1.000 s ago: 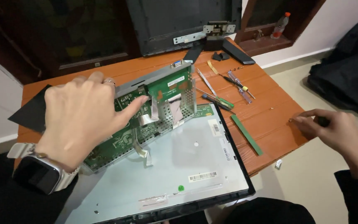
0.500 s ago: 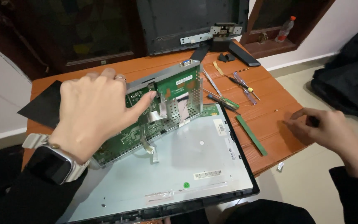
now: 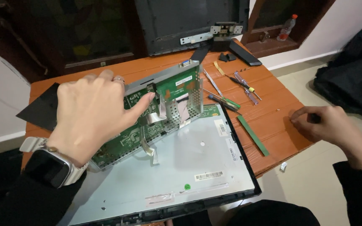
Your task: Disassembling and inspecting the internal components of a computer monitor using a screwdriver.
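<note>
My left hand [image 3: 91, 113], with a watch on the wrist, grips the top edge of a metal frame carrying green circuit boards [image 3: 177, 90]. The frame is tilted up off the silver back of a flat monitor panel [image 3: 197, 167]. Flat ribbon cables [image 3: 183, 109] still run from the boards down to the panel. My right hand [image 3: 332, 127] rests at the right edge of the orange wooden table [image 3: 273, 121], away from the panel. Its fingers are curled together. I cannot tell whether anything small is inside them.
Screwdrivers [image 3: 227, 101] and a thin green strip [image 3: 252, 134] lie on the table right of the panel. A black monitor back cover [image 3: 189, 21] leans at the far edge. A black sheet [image 3: 38, 109] lies at the left. A dark bag [image 3: 352, 79] sits on the floor at the right.
My left hand keeps the board frame lifted, in much the same tilt. My right hand's fingers have curled in at the table's right edge.
</note>
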